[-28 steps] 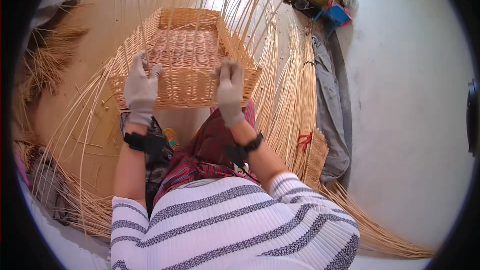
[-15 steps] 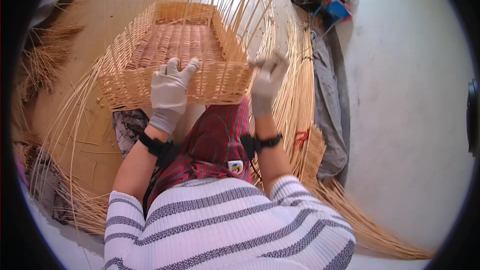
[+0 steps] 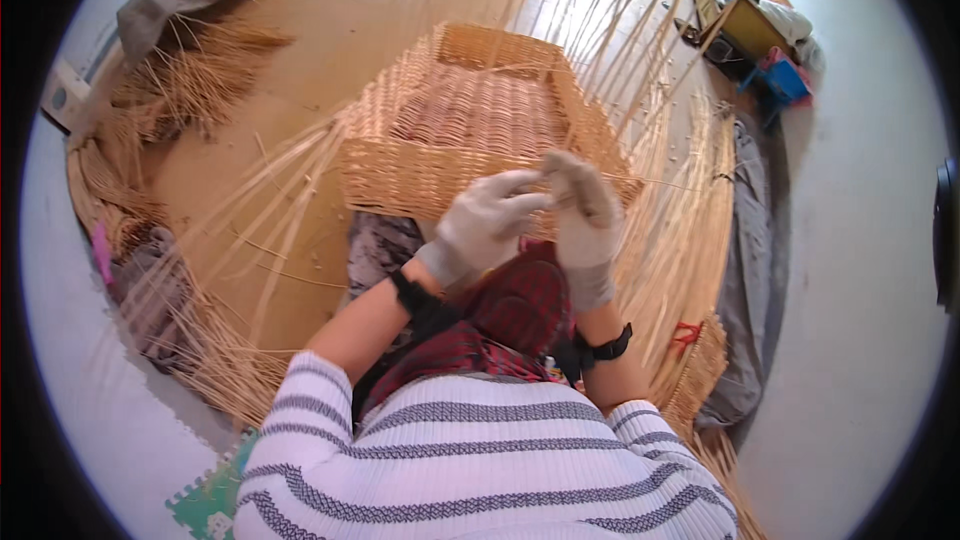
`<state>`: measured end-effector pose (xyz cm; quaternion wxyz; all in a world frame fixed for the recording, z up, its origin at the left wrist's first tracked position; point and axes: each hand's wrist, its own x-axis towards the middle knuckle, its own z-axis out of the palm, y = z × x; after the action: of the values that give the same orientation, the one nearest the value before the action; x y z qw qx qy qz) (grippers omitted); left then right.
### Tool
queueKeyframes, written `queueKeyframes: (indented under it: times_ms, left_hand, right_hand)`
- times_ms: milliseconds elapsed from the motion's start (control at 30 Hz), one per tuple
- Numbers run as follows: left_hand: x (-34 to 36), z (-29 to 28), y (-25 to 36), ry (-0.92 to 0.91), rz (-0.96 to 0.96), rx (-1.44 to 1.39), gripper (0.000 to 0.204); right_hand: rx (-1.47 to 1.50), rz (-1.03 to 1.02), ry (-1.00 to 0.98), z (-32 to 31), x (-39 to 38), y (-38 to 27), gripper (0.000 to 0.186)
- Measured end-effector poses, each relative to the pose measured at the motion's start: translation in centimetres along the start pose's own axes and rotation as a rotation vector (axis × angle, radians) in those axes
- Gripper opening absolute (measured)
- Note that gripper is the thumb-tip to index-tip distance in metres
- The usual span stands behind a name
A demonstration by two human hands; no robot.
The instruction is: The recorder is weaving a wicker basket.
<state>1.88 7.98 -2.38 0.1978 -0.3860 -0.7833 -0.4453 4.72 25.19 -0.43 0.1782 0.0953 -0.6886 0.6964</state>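
Pale-gloved left hand (image 3: pixel 488 220) and right hand (image 3: pixel 583 225) sit together by the tan, boxy, woven-stick basket (image 3: pixel 478 112); can't tell if they grip.

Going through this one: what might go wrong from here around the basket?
The long strands fanning out left of the basket might tangle if it shifts. The left hand and right hand are close together at its near side, so they could get in each other's way. The canes lying on the floor to the right could trip someone stepping there.
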Motion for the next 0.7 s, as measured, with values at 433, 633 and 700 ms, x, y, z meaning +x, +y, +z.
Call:
queueKeyframes:
  times_ms: [433,633,700]
  left_hand:
    - [-8.4,-14.0,-8.3,0.163,-0.362,0.803,0.057]
    - [-8.7,-14.4,-9.1,0.217,-0.323,0.669,0.055]
    - [-8.6,-14.7,-9.6,0.178,-0.337,0.651,0.054]
  right_hand:
    - [0.373,0.865,0.084,22.2,14.4,5.5,0.069]
    - [-1.05,0.442,-0.66,23.7,15.6,8.4,0.038]
    - [-0.818,0.189,-0.072,24.9,15.0,8.8,0.029]
